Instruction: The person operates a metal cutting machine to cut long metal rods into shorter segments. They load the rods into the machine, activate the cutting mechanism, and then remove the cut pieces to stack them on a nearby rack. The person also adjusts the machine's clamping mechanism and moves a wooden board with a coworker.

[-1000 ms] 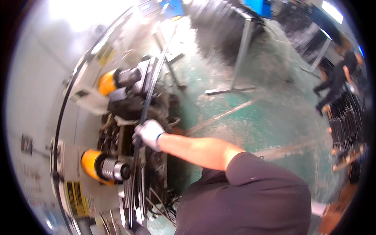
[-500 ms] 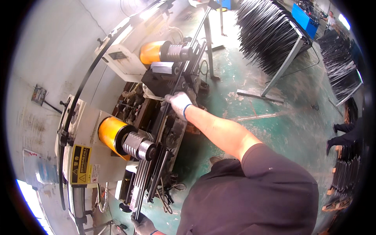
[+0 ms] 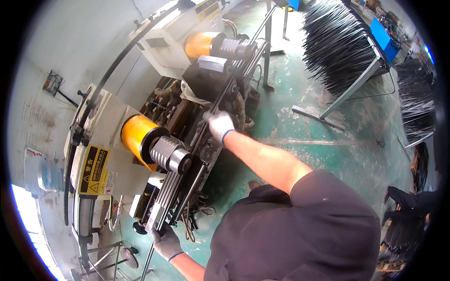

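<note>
Long thin dark metal rods (image 3: 166, 199) lie along the bed of a machine on my left, running from upper right to lower left. My left hand (image 3: 167, 242), in a grey-white glove, is closed around rods near the bed's lower end; the rod ends stick out below it. Further up the bed, my right hand (image 3: 220, 126), in a white glove with a blue cuff, is closed over a dark rod; its fingers are somewhat blurred. Between the two hands, a ribbed metal roller (image 3: 168, 152) on a yellow cylinder (image 3: 139, 136) overhangs the rods.
Another yellow cylinder (image 3: 199, 45) with a roller stands further up the machine. A black hose (image 3: 110, 82) arches over the white housings. Racks of black rods (image 3: 335, 49) stand on the green floor (image 3: 300, 159) to the right. At the right edge a person's dark clothing (image 3: 405, 199) shows.
My view has shifted, so the machine sits higher in the picture. Relative to it, my right hand has moved down the bed toward the lower roller. My left hand stays near the bed's end.
</note>
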Demonstrator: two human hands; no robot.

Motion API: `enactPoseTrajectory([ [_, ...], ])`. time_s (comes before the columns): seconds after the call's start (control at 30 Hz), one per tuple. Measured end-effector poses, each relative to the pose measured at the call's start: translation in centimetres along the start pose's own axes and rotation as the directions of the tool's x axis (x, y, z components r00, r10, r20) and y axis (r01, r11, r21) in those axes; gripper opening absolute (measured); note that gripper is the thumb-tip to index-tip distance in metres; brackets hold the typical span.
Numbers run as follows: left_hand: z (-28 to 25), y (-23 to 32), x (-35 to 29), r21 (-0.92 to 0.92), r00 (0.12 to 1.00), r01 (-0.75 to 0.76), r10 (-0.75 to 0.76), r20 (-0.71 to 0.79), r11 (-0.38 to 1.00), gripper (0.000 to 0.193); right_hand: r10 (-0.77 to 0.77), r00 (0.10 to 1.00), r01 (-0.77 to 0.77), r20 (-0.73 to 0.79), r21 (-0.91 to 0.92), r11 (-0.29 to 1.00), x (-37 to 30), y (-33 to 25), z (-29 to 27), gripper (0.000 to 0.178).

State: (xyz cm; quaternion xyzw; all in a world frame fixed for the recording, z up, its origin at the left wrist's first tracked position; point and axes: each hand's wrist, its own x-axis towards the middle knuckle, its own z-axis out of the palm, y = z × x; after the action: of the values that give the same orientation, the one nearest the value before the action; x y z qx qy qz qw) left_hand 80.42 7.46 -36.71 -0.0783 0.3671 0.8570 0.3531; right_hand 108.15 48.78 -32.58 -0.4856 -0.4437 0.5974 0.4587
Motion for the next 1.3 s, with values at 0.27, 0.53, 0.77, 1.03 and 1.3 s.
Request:
enactPoseTrajectory([
  [0.27,-6.8,6.7,2.8,-0.028,0.973,-0.166,0.16,-0.165,0.986,0.03,0.033,0.988,-0.034,-0.148,-0.005,0.999,5.2,-0.2,-3.1,0.043],
  [0.53,-1.4,0.4,1.8,0.029,0.989,-0.114,0.116,-0.092,0.993,0.042,0.232,0.971,-0.233,-0.058,-0.021,0.972,-3.4,3.8,3.0,0.042],
  [0.77,-0.2,-0.2,2.1,-0.008,1.0,-0.012,0.012,0.002,1.0,0.035,0.195,0.975,-0.192,-0.107,0.034,0.981,-2.4,-0.5,-0.1,0.04],
  [1.03,-4.4,4.3,1.6,0.003,0.981,-0.169,0.168,-0.091,0.986,0.042,0.036,0.961,-0.072,-0.272,-0.124,0.99,5.7,1.8,-3.7,0.047],
  [1.3,-4.0,2.3,1.7,-0.002,0.983,-0.171,0.17,-0.076,0.985,0.036,0.085,0.954,-0.082,-0.287,0.024,0.996,2.8,2.7,-1.3,0.056],
])
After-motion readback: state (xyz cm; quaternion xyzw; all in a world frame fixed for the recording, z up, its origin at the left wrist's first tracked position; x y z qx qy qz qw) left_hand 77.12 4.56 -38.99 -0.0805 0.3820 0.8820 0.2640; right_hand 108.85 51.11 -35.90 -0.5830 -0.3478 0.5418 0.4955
